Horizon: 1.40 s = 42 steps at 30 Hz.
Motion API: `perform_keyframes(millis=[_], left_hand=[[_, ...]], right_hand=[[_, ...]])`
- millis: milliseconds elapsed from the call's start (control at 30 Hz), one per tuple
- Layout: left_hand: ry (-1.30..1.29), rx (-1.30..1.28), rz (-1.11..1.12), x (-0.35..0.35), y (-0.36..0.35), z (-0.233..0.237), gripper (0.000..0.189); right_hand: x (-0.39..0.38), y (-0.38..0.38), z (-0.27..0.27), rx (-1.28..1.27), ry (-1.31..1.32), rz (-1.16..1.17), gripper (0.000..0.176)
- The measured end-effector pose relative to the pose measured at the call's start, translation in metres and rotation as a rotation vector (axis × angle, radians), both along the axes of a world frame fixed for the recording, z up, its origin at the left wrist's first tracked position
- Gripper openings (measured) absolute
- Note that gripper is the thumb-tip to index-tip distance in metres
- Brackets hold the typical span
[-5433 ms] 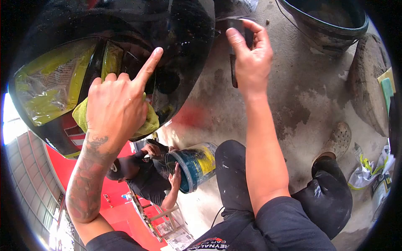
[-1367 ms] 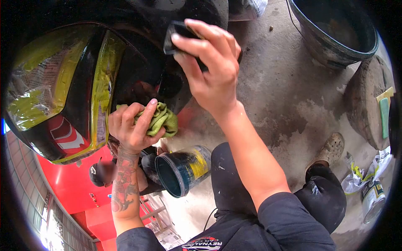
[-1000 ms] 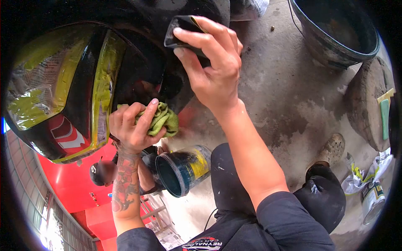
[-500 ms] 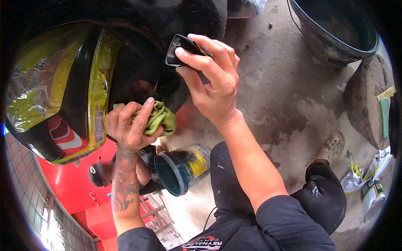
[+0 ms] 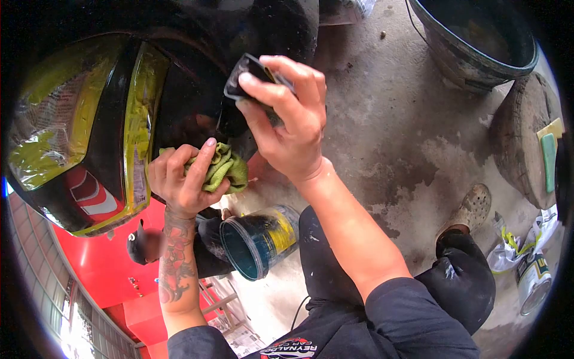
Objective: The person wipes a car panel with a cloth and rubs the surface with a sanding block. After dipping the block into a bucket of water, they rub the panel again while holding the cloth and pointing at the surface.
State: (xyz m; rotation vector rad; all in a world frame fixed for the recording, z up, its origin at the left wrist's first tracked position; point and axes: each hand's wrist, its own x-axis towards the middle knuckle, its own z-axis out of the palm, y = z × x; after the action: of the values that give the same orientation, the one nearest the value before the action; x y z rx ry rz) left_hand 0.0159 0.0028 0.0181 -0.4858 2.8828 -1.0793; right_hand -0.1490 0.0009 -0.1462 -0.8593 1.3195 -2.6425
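Head view: beside the black car body (image 5: pixel 269 30), the right hand (image 5: pixel 296 113) grips a dark rectangular block (image 5: pixel 256 67) mostly with fingertips, so uneven pressure could twist it loose or dig a corner into the paint; contact with the body is unclear. Against that body's lower edge, the left hand (image 5: pixel 179 179) clasps a bunched green cloth (image 5: pixel 230 170), where any trapped grit could scratch; a careless sweep could snag the body's masking tape (image 5: pixel 139 119).
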Motion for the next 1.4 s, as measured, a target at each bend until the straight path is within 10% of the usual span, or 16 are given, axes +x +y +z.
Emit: perform_keyframes(millis=[1400], left_hand=[[0.015,-0.006,-0.008,0.002,-0.002,-0.001,0.065]], right_hand=[[-0.022,-0.013,-0.005,0.008,0.067,-0.022,0.028]])
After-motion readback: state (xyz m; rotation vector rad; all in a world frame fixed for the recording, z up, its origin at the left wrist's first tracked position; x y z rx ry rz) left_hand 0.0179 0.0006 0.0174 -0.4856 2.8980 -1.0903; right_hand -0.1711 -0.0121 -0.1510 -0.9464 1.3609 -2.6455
